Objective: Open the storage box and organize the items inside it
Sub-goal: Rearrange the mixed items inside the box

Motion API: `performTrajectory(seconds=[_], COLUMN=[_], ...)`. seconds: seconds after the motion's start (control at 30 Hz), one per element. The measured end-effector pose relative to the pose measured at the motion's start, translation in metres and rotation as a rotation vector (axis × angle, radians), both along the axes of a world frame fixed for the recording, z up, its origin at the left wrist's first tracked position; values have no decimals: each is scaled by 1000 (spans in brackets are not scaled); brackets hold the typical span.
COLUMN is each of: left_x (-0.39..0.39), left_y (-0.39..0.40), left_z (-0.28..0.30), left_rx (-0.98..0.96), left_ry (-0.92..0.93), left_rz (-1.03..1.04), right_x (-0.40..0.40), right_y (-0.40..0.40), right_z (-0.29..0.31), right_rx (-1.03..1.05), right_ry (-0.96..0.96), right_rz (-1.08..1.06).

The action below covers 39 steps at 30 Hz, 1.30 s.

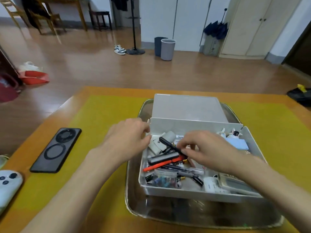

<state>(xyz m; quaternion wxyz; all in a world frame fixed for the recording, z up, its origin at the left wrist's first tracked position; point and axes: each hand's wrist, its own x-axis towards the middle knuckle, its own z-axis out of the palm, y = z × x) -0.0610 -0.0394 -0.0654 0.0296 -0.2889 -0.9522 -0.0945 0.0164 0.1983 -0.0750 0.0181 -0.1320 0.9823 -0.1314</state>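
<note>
Pinching a black pen (169, 145) between thumb and fingertips of the right hand (207, 149), fingers drawn narrow around the near end of the barrel, far end tilted up and away over the clutter. Curled at the left wall of the storage box (198, 193), near its far corner: fingers of the left hand (127, 140), bent inward at the rim; whether gripping the wall or merely resting against it, cannot tell, fingertips being hidden.

Already open, with the translucent lid (188, 106) thrown back behind. Seated on a metal tray (185, 216) over a yellow mat (94, 125). Inside, loose and crossed over one another: an orange marker (161, 164), a small white pouch (155, 146), a clear tub of small bits (165, 178), batteries (149, 178), a blue pad (238, 143), a calculator (235, 183) at the near right corner.

Judged as early in the sorting step: opening done, contents unsorted, one pen being lifted free. Next, probably: drawing the pen clear without dragging its neighbours, then gathering the long items parallel along one side, box steadied by the left.

Off to the left on the mat, a dark phone (56, 150) and a white game controller (8, 184).
</note>
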Motion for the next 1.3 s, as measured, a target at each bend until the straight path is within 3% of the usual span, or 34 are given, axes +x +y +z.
performTrajectory(seconds=[0.1, 0.23, 0.33, 0.47, 0.6, 0.7, 0.83, 1.07, 1.3], left_x=[-4, -5, -3, 5, 36, 63, 72, 80, 70], left_y=[-3, -2, -3, 5, 41, 75, 109, 140, 140], left_z=[-1, 0, 5, 15, 17, 1, -22, -40, -34], left_rx=[7, -55, -8, 84, 252, 201, 132, 7, 125], left_ry=[-34, -11, -2, 30, -58, -137, -238, -317, -348], left_rz=[11, -24, -50, -88, -248, -392, -450, -480, -398], right_x=[-27, -36, -25, 8, 54, 75, 87, 94, 101], right_y=[-37, -41, -23, 37, 102, 121, 126, 124, 130], right_z=[-11, -15, -6, 23, 36, 26, 14, 4, 8], right_rx=[186, 313, 201, -53, -212, -318, -143, -139, -154], right_ry=[-89, -75, -38, 91, 130, 147, 35, 48, 54], right_rz=[141, 144, 97, -129, -354, -454, -352, -300, -362])
